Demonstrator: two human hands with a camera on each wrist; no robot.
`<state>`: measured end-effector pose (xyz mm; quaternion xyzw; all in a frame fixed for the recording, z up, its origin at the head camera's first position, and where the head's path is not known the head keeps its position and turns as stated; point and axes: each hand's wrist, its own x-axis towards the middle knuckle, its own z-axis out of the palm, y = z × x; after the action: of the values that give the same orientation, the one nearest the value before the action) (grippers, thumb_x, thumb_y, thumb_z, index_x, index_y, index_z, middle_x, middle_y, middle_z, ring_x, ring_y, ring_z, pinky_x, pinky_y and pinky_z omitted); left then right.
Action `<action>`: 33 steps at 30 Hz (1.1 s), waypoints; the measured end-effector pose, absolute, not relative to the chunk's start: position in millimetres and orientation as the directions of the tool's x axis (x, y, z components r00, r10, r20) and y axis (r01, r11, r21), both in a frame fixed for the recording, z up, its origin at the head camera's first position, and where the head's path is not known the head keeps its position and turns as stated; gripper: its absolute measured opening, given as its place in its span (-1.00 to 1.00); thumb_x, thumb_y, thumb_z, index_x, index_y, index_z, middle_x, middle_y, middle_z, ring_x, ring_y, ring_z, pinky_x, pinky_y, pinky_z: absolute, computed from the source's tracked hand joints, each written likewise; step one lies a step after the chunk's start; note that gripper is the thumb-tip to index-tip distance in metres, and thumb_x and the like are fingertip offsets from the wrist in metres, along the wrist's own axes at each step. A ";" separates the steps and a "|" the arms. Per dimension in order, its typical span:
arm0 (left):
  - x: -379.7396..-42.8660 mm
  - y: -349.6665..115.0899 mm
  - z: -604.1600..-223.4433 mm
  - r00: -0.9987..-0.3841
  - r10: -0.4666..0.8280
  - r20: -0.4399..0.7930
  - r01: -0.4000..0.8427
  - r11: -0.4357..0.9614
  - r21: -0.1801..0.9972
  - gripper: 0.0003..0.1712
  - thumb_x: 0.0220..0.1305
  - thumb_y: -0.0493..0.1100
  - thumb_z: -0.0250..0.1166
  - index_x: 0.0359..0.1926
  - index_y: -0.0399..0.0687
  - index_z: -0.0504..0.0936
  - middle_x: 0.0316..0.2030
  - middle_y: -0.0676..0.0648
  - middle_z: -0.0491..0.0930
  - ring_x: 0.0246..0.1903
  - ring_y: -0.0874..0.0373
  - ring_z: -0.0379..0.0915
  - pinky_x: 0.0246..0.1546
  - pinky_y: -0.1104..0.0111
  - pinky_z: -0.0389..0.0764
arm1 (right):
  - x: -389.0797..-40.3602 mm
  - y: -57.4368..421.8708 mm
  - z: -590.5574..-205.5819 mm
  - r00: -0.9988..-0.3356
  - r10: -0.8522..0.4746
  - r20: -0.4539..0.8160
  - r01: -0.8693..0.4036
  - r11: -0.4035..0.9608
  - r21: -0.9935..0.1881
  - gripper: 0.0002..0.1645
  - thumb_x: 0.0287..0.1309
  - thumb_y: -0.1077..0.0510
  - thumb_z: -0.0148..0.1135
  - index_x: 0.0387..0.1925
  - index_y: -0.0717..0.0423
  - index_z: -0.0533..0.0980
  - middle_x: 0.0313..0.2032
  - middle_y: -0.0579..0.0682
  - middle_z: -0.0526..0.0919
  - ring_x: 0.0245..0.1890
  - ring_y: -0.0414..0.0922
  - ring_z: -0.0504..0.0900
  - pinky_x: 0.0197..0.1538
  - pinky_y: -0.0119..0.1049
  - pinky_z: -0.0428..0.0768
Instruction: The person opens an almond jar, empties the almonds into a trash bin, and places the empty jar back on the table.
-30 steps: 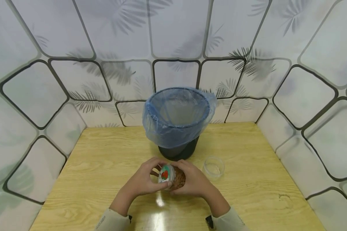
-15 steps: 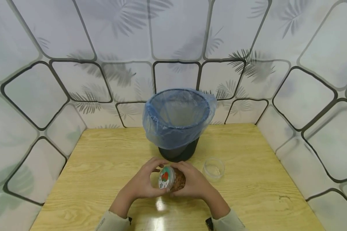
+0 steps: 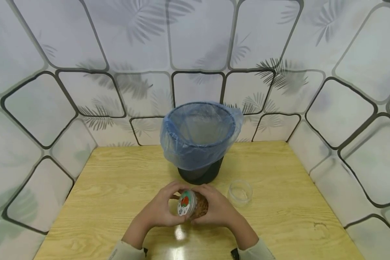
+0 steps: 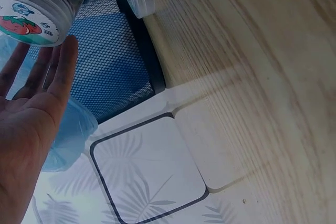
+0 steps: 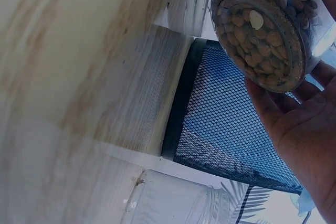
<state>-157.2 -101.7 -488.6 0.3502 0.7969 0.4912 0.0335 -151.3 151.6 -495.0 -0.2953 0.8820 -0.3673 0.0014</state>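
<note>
Both hands hold a clear plastic jar (image 5: pixel 257 45) filled with brown, almond-like nuts, tilted on its side above the table. My left hand (image 3: pixel 162 208) grips its round lid (image 3: pixel 186 203), which carries a red and green picture label. In the left wrist view the left fingers (image 4: pixel 64 69) touch the lid's rim. Around the jar's body curls my right hand (image 3: pixel 216 206), near the base. The jar's base faces the right wrist camera. Parts of the jar are hidden behind the hands.
A black mesh bin (image 4: pixel 113 51) lined with a blue bag (image 3: pixel 195 155) stands just beyond the hands. To its right is a clear, open-topped container (image 3: pixel 240 191) on the wooden table (image 3: pixel 117 173). Patterned walls (image 3: pixel 198 86) enclose the back and sides.
The hands keep their hold on the jar and its lid, with slight shifts of the left fingers and thumb around the lid. The whole head view has drifted slightly downward.
</note>
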 end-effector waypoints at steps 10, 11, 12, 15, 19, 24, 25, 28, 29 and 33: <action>-158.0 -101.6 -489.6 -0.785 0.561 0.264 0.496 0.313 0.810 -0.29 0.17 0.07 0.62 0.30 0.10 0.58 0.12 0.07 0.59 0.03 -0.01 0.64 -0.04 0.19 0.80 | -153.4 152.0 -495.7 -0.824 -0.524 0.214 -0.517 0.543 -0.661 0.12 -0.31 -0.13 0.86 0.37 -0.27 0.51 0.20 -0.31 0.62 0.20 -0.24 0.59 0.31 0.01 0.65; -158.0 -101.5 -489.6 -0.786 0.559 0.262 0.495 0.317 0.809 -0.30 0.17 0.08 0.61 0.30 0.11 0.58 0.11 0.07 0.59 0.02 0.01 0.64 -0.05 0.20 0.80 | -153.5 152.2 -496.1 -0.825 -0.522 0.216 -0.518 0.545 -0.660 0.11 -0.31 -0.13 0.86 0.37 -0.28 0.51 0.20 -0.32 0.62 0.20 -0.24 0.59 0.30 0.00 0.65; -157.9 -101.4 -489.8 -0.788 0.558 0.261 0.494 0.319 0.809 -0.30 0.18 0.09 0.61 0.30 0.11 0.58 0.11 0.06 0.59 0.01 0.02 0.63 -0.06 0.21 0.80 | -153.6 152.4 -496.7 -0.825 -0.521 0.219 -0.519 0.545 -0.658 0.11 -0.31 -0.13 0.86 0.37 -0.28 0.51 0.19 -0.32 0.62 0.19 -0.24 0.59 0.30 0.00 0.66; -157.2 -101.2 -490.2 -0.794 0.552 0.254 0.485 0.323 0.813 -0.32 0.19 0.10 0.60 0.29 0.13 0.58 0.09 0.06 0.60 -0.01 0.04 0.62 -0.09 0.23 0.80 | -153.9 152.9 -498.8 -0.821 -0.524 0.226 -0.527 0.543 -0.654 0.11 -0.30 -0.15 0.86 0.37 -0.28 0.51 0.18 -0.34 0.62 0.18 -0.25 0.59 0.28 -0.02 0.67; -156.0 -100.9 -490.8 -0.807 0.541 0.235 0.462 0.332 0.822 -0.33 0.20 0.10 0.59 0.28 0.12 0.59 0.09 0.09 0.60 -0.02 0.06 0.60 -0.11 0.23 0.81 | -153.3 153.0 -500.9 -0.820 -0.527 0.222 -0.525 0.538 -0.660 0.10 -0.28 -0.15 0.85 0.38 -0.30 0.50 0.19 -0.34 0.61 0.17 -0.25 0.60 0.27 -0.03 0.67; -156.2 -100.4 -491.6 -0.822 0.529 0.213 0.437 0.343 0.832 -0.34 0.23 0.10 0.57 0.29 0.09 0.58 0.10 0.10 0.60 -0.03 0.07 0.61 -0.13 0.19 0.82 | -152.0 152.8 -501.4 -0.824 -0.521 0.223 -0.520 0.538 -0.663 0.10 -0.28 -0.14 0.85 0.38 -0.29 0.50 0.18 -0.33 0.61 0.16 -0.24 0.60 0.25 -0.04 0.69; -156.3 -100.4 -491.6 -0.824 0.526 0.211 0.433 0.344 0.833 -0.33 0.23 0.10 0.57 0.29 0.08 0.58 0.09 0.10 0.60 -0.03 0.08 0.61 -0.14 0.19 0.82 | -152.1 152.6 -501.7 -0.823 -0.522 0.224 -0.522 0.537 -0.663 0.09 -0.27 -0.14 0.85 0.38 -0.29 0.51 0.19 -0.32 0.61 0.16 -0.24 0.61 0.25 -0.04 0.69; -156.7 -100.7 -491.6 -0.830 0.521 0.200 0.421 0.348 0.838 -0.33 0.23 0.10 0.57 0.29 0.04 0.59 0.08 0.08 0.60 -0.05 0.08 0.61 -0.17 0.23 0.83 | -152.6 152.3 -502.5 -0.819 -0.528 0.224 -0.527 0.537 -0.659 0.09 -0.26 -0.13 0.85 0.38 -0.26 0.51 0.21 -0.30 0.61 0.17 -0.22 0.61 0.25 -0.03 0.69; -156.6 -100.8 -491.3 -0.831 0.520 0.198 0.419 0.350 0.838 -0.33 0.23 0.11 0.58 0.29 0.03 0.59 0.08 0.08 0.60 -0.05 0.08 0.61 -0.17 0.24 0.82 | -152.8 152.3 -502.8 -0.819 -0.529 0.222 -0.526 0.538 -0.659 0.09 -0.26 -0.13 0.85 0.38 -0.25 0.51 0.21 -0.30 0.61 0.18 -0.21 0.61 0.25 -0.03 0.69; -155.4 -102.0 -491.5 -0.834 0.513 0.205 0.426 0.361 0.830 -0.30 0.22 0.13 0.58 0.30 0.02 0.58 0.11 0.09 0.60 -0.02 0.06 0.60 -0.13 0.21 0.83 | -153.5 151.7 -504.4 -0.819 -0.533 0.212 -0.523 0.542 -0.658 0.09 -0.26 -0.13 0.85 0.38 -0.24 0.51 0.23 -0.30 0.61 0.19 -0.20 0.61 0.27 -0.03 0.68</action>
<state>-155.4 -102.0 -491.5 0.2851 0.8236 0.4882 0.0444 -153.5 151.7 -504.4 -0.3008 0.8780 -0.3723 0.0068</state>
